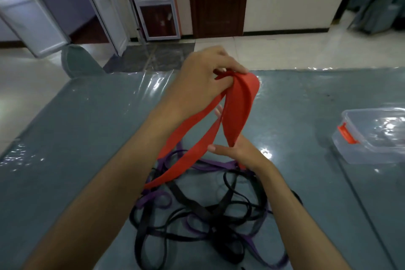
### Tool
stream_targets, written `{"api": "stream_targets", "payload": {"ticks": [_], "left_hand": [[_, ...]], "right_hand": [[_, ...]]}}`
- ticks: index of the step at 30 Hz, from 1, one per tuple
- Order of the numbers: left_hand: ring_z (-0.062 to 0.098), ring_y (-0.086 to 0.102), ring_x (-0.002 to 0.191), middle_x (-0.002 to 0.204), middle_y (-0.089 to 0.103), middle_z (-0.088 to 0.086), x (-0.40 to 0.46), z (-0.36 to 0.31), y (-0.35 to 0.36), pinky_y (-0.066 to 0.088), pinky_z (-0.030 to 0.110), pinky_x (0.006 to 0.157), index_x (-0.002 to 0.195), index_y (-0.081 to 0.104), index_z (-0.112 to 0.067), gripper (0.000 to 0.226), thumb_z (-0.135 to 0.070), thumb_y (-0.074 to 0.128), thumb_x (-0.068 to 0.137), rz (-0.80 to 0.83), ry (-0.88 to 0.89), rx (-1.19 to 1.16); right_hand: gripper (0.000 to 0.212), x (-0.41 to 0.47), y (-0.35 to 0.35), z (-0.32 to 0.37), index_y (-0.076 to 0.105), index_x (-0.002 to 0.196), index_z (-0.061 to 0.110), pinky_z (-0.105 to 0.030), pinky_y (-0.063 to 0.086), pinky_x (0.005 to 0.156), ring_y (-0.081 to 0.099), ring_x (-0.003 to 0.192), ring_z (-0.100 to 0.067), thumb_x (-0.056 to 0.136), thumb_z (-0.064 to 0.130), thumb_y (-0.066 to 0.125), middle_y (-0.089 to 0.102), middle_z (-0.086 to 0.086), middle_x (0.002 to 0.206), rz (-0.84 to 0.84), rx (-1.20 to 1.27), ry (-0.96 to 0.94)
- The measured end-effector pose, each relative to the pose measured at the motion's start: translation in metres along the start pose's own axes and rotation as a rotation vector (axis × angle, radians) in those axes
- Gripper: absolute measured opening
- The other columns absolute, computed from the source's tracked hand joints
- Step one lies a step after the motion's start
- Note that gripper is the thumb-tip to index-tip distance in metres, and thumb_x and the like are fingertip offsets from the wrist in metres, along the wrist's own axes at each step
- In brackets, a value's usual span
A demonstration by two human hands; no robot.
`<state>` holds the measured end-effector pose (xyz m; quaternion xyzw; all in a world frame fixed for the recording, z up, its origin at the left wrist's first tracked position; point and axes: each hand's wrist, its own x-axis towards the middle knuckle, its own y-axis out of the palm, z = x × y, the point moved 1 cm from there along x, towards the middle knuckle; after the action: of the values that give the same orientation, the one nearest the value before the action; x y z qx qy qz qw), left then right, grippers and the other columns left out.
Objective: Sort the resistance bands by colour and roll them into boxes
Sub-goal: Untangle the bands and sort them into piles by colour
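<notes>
Red resistance band [237, 107]: wide, flat, matte, folded into loops, held up above tabletop [87, 127] centre. Left hand [201, 81] pinches its top fold, fingers curled round it. Right hand [234, 151] below, fingers fairly straight against lower fold; whether grip closes on it, cannot tell. One red loop trails down-left into near tangle of black bands [197, 210] and purple bands [153, 199]. Clear plastic box [372, 138], orange latch, sits right.

A glossy grey-green table [92, 129] is carrying a tangled heap of black bands [197, 210] and purple bands [153, 200] near its front edge, while a clear plastic box [372, 136] with an orange latch [347, 136] is sitting apart at its right side.
</notes>
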<state>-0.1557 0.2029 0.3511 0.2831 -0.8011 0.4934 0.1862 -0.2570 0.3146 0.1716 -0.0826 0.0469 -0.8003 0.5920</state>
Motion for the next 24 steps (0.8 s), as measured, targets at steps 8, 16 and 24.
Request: {"api": "stream_targets", "payload": {"ticks": [8, 16, 24], "left_hand": [[0.009, 0.072, 0.089, 0.095, 0.078, -0.001, 0.026, -0.014, 0.040, 0.059, 0.023, 0.083, 0.100, 0.082, -0.012, 0.015, -0.005, 0.078, 0.087, -0.053, -0.063, -0.144], [0.012, 0.070, 0.096, 0.105, 0.072, 0.000, 0.021, 0.028, 0.090, 0.056, 0.025, 0.085, 0.112, 0.075, -0.016, 0.028, -0.010, 0.077, 0.085, 0.004, -0.271, -0.226], [0.006, 0.067, 0.124, 0.128, 0.074, -0.011, -0.068, 0.053, 0.178, 0.045, 0.035, 0.110, 0.152, 0.051, -0.027, 0.097, -0.086, 0.050, 0.075, 0.428, -0.806, -0.747]], "right_hand": [[0.029, -0.004, 0.002, 0.002, 0.074, 0.100, 0.026, -0.049, 0.055, 0.093, 0.070, 0.094, -0.021, 0.075, 0.033, 0.085, 0.073, -0.004, 0.097, -0.316, 0.364, -0.038], [0.021, -0.035, -0.024, -0.023, 0.078, 0.096, 0.023, -0.055, 0.063, 0.082, 0.070, 0.088, -0.032, 0.077, 0.014, 0.078, 0.074, -0.005, 0.090, -0.451, 0.651, 0.141], [0.016, -0.038, -0.072, -0.003, 0.067, 0.079, 0.018, -0.032, 0.057, 0.060, 0.058, 0.050, -0.015, 0.093, 0.009, 0.070, 0.059, 0.002, 0.057, -0.710, 0.751, 0.213]]}}
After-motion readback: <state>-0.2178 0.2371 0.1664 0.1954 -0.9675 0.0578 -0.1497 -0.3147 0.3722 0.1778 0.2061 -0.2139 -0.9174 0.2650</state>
